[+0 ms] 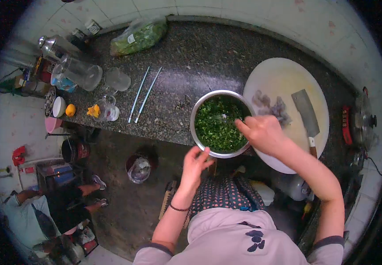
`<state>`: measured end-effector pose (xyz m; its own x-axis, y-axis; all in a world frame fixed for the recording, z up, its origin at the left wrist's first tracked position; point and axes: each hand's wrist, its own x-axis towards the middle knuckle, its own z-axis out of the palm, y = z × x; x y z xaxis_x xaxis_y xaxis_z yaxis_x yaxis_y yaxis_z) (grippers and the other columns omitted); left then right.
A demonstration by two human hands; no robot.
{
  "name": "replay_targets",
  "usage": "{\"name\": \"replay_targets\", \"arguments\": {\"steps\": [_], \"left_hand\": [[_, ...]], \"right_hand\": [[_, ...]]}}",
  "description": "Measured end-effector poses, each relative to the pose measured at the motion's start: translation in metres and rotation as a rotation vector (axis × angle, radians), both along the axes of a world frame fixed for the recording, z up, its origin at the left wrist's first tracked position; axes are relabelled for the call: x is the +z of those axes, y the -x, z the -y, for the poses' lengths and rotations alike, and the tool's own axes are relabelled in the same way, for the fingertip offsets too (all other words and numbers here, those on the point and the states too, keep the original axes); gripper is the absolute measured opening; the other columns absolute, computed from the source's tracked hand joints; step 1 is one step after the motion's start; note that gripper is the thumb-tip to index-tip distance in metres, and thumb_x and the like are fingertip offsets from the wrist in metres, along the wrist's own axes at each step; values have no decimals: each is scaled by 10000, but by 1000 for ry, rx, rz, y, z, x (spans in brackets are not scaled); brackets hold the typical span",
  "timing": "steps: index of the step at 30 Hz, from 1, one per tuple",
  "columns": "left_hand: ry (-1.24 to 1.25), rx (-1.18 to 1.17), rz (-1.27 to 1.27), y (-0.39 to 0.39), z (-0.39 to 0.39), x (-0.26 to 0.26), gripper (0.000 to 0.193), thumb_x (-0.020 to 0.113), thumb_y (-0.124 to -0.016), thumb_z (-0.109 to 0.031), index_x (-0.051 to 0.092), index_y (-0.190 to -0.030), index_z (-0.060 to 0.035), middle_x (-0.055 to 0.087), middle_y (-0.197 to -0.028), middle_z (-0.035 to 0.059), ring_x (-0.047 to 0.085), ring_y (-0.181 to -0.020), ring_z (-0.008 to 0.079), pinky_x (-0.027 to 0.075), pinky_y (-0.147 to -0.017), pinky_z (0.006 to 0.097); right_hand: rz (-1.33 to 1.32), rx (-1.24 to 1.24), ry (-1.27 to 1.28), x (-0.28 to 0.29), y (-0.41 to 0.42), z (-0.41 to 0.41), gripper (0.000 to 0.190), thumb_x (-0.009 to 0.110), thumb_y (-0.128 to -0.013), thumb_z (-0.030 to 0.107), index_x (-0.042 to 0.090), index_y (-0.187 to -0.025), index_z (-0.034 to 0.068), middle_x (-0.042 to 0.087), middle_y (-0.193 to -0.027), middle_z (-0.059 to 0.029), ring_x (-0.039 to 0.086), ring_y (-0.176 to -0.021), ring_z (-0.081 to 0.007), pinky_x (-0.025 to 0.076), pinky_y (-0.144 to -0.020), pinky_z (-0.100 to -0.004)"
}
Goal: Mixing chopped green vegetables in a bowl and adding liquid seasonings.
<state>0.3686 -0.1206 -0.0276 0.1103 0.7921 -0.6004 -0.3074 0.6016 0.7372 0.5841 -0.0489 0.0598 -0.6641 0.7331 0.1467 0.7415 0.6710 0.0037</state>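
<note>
A round metal bowl (pixel 196 102) filled with finely chopped greens (pixel 219 132) stands at the counter's front edge. My left hand (pixel 194 165) has its fingertips on the bowl's near rim. My right hand (pixel 265 132), fingers curled, is over the bowl's right side; whether it holds a utensil is hidden, though a small shiny spot shows among the greens. Partly under the bowl's right side lies a round white cutting board (pixel 277 71). On it are greyish pieces like peeled raw shrimp (pixel 278 109) and a cleaver (pixel 307 114) with its handle towards me.
Two pale blue chopsticks (pixel 147 96) lie left on the granite counter (pixel 191 56), near glass mugs (pixel 118 79) and a glass pitcher (pixel 81 73). Bagged greens (pixel 141 34) rest by the wall. A lidded pan (pixel 365 121) sits right. Another person (pixel 41 215) is at lower left.
</note>
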Motion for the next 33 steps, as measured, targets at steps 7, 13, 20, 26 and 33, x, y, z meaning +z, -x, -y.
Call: {"name": "replay_targets", "arguments": {"steps": [7, 13, 20, 26, 33], "left_hand": [[-146, 75, -42, 12, -23, -5, 146, 517, -924, -162, 510, -851, -35, 592, -840, 69, 624, -705, 151, 565, -650, 293], [-41, 212, 162, -22, 10, -3, 143, 482, -941, -132, 489, -937, 10, 601, -897, 116, 658, -773, 219, 577, -693, 323], [-123, -12, -152, 16, -28, -7, 202, 497, -937, -188, 515, -983, 8, 625, -854, 99, 663, -754, 196, 577, -660, 305], [-70, 116, 86, -3, -14, -4, 197, 438, -958, -159, 490, -1022, 20, 612, -937, 130, 667, -790, 249, 589, -699, 350], [-52, 70, 87, -7, -4, -1, 217, 421, -963, -150, 483, -1080, 22, 611, -1000, 148, 664, -823, 249, 578, -724, 338]], "right_hand": [[187, 56, 11, -24, 7, -36, 77, 564, -711, 107, 607, -722, 45, 617, -658, -103, 642, -590, -239, 503, -487, -356], [179, -187, 216, -13, -11, 8, 57, 574, -698, 119, 610, -696, 73, 635, -636, -113, 656, -619, -276, 510, -524, -398], [305, -300, 208, -10, -5, -9, 81, 594, -674, 100, 664, -670, 61, 653, -705, -142, 663, -676, -292, 527, -584, -408], [-124, -627, 642, -17, -4, 17, 149, 614, -682, 100, 689, -761, -2, 639, -695, -199, 665, -696, -302, 530, -608, -424], [-753, -932, 1491, -45, -7, -2, 167, 658, -683, 148, 707, -767, 11, 612, -603, -193, 629, -566, -256, 497, -569, -399]]}}
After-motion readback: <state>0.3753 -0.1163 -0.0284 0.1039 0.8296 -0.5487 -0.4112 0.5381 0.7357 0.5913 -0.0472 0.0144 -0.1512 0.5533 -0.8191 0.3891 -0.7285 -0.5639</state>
